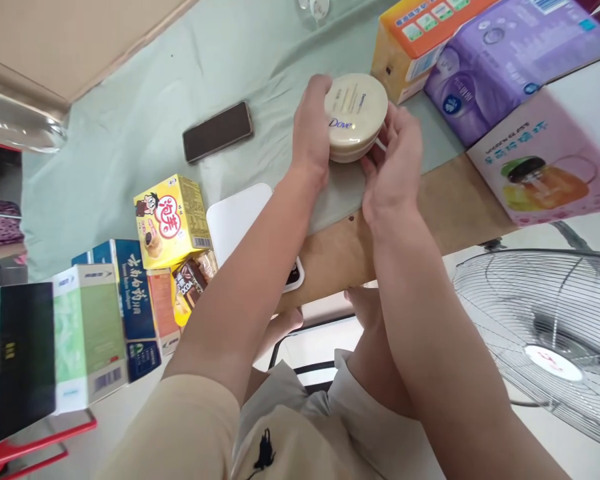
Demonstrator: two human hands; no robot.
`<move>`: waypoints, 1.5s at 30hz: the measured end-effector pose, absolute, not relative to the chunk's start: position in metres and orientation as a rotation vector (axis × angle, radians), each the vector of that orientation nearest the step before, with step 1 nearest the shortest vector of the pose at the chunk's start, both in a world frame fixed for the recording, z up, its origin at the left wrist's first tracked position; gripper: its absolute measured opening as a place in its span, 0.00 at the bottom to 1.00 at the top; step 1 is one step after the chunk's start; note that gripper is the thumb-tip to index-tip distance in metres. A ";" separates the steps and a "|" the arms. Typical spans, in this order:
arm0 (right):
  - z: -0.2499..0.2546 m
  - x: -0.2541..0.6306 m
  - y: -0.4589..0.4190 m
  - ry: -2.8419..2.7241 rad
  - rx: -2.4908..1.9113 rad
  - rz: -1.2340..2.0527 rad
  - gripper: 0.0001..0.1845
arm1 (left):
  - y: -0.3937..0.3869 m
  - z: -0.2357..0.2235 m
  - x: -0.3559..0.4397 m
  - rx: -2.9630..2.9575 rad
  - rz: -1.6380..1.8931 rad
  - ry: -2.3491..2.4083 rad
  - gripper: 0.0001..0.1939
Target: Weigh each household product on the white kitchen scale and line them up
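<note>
A round cream-coloured Dove jar (pixel 354 115) is held above the table between both hands. My left hand (pixel 311 130) wraps its fingers round the jar's left side. My right hand (pixel 394 160) presses its fingers against the jar's right and lower edge. The jar's lid faces the camera, and its underside is hidden.
A dark phone (pixel 218 131) lies on the pale green cloth (pixel 145 107). A yellow snack box (pixel 173 219), a white tablet-like slab (pixel 235 217) and several boxes (pixel 87 333) sit at the left. Orange (pixel 410 40), purple (pixel 505 60) and pink (pixel 550 153) boxes stand at the right. A fan (pixel 545 333) is below the table edge.
</note>
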State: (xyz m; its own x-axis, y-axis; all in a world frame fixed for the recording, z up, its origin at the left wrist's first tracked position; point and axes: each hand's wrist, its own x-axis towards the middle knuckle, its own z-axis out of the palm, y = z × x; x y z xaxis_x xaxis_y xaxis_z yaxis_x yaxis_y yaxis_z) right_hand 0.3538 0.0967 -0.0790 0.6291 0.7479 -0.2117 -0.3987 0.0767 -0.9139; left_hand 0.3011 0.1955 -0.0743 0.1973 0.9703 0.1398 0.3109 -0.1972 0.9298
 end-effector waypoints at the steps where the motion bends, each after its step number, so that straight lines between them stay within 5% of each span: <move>1: -0.077 0.352 0.094 -0.378 -1.238 0.848 0.27 | 0.188 -0.066 0.300 1.596 0.970 1.196 0.25; 8: -0.066 0.339 0.055 -0.823 -1.087 0.739 0.27 | 0.130 -0.005 0.240 1.415 0.964 0.810 0.17; 13: -0.058 0.290 0.043 -1.201 -1.140 0.759 0.31 | 0.113 -0.001 0.133 1.236 0.930 0.809 0.14; 16: -0.055 0.258 0.045 -1.382 -1.149 0.750 0.31 | 0.124 -0.009 0.071 1.283 0.842 0.755 0.36; 19: -0.057 0.240 0.051 -1.442 -1.126 0.726 0.30 | 0.128 -0.022 0.039 1.341 0.847 0.760 0.39; 23: -0.066 0.239 0.057 -1.461 -1.080 0.736 0.26 | 0.112 -0.044 0.038 1.366 1.016 0.818 0.30; 28: -0.072 0.244 0.058 -1.476 -1.103 0.721 0.25 | 0.096 -0.060 0.049 1.401 0.972 0.869 0.35; 32: -0.068 0.246 0.052 -1.460 -1.127 0.756 0.27 | 0.090 -0.061 0.054 1.508 0.941 0.937 0.28; 36: -0.071 0.250 0.044 -1.444 -1.160 0.792 0.36 | 0.084 -0.063 0.053 1.654 0.967 0.980 0.35; 40: -0.078 0.254 0.038 -1.320 -1.239 0.689 0.39 | 0.071 -0.064 0.043 1.777 1.338 1.044 0.28; 45: -0.077 0.249 0.040 -1.022 -1.298 0.552 0.30 | 0.063 -0.058 0.034 1.923 1.696 0.904 0.23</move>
